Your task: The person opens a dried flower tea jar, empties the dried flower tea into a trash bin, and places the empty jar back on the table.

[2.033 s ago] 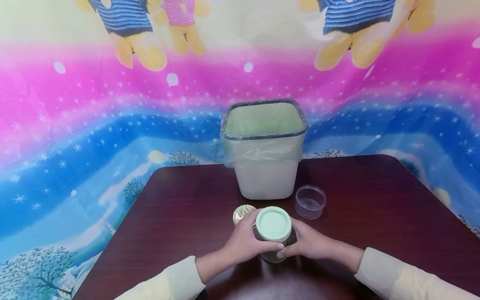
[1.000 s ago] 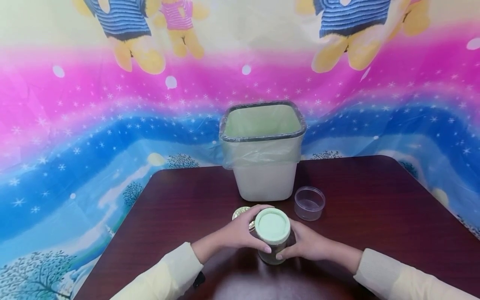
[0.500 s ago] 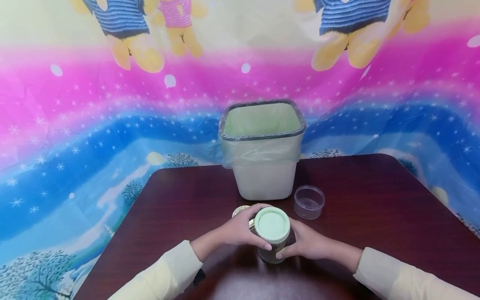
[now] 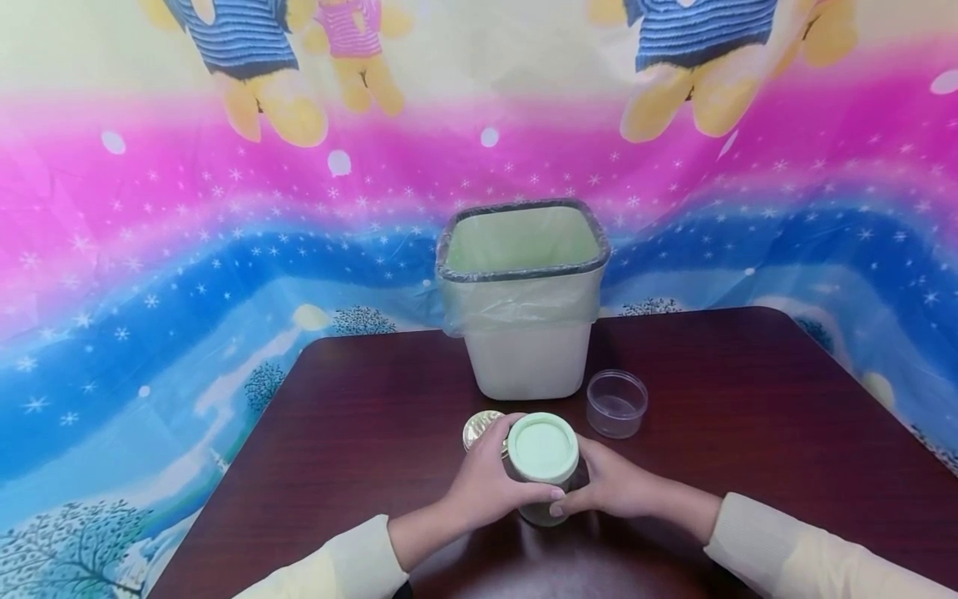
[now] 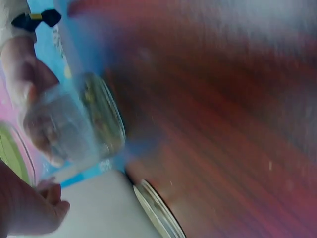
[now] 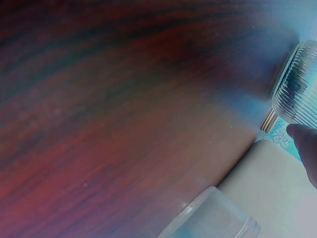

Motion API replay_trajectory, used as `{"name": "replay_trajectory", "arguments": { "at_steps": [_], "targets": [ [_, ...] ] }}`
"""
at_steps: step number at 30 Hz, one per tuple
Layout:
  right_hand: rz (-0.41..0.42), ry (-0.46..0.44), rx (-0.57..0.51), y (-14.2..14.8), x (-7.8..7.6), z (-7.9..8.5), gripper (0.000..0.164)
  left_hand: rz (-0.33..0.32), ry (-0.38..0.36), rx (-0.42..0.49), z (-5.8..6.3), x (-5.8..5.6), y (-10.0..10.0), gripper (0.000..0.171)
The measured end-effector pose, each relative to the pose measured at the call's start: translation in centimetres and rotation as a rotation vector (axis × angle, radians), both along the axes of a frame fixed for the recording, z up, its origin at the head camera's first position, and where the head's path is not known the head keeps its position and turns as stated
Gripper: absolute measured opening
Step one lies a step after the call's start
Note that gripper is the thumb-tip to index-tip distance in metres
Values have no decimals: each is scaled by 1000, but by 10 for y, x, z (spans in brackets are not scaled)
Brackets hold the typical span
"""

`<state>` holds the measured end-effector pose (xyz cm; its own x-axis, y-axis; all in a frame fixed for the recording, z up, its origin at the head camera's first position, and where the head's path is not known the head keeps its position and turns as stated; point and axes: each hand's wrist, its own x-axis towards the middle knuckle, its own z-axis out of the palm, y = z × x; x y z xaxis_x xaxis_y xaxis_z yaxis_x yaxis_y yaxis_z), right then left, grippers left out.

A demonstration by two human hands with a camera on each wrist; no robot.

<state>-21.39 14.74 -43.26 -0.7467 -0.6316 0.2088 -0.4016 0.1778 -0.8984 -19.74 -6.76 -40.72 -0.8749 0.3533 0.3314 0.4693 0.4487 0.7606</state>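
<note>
A clear ribbed jar [image 4: 545,509] with a pale green lid [image 4: 544,448] stands near the table's front, between both hands. Dark bits show low inside it in the left wrist view. My left hand [image 4: 494,478] grips the jar's upper part from the left, fingers behind and thumb across the front just under the lid. From the right, my right hand [image 4: 609,482] holds the jar's body, its thumb meeting the left thumb. Whether the jar's base touches the table cannot be told. Behind the left hand lies a gold-coloured round lid [image 4: 481,427], partly covered.
A pale bin [image 4: 531,358] with a clear liner and dark rim stands at the back of the dark red table [image 4: 374,391]. Right of the jar sits a clear round tub [image 4: 617,405]. A patterned cloth [image 4: 224,191] hangs behind the table.
The left hand turned around the jar's upper part, its thumb drawing back left and then returning to meet the right thumb. The right hand and jar stayed nearly in place.
</note>
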Motion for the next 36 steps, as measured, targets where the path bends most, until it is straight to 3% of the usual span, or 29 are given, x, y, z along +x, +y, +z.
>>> {"name": "replay_trajectory", "arguments": {
  "at_steps": [6,17,21,30,36],
  "targets": [
    [2,-8,5,0,1,1,75,37,38,11,-3,4,3,84],
    [-3,-7,0,0,1,2,74,-19,23,21,-5,1,-1,91],
    [9,-11,-11,-1,1,2,75,-98,-36,49,-3,-6,-6,94],
    [-4,-11,7,0,0,-1,76,-369,-157,67,7,-32,-18,89],
    [-1,-11,13,0,0,0,76,-431,-181,21,9,-40,-18,91]
  ]
}}
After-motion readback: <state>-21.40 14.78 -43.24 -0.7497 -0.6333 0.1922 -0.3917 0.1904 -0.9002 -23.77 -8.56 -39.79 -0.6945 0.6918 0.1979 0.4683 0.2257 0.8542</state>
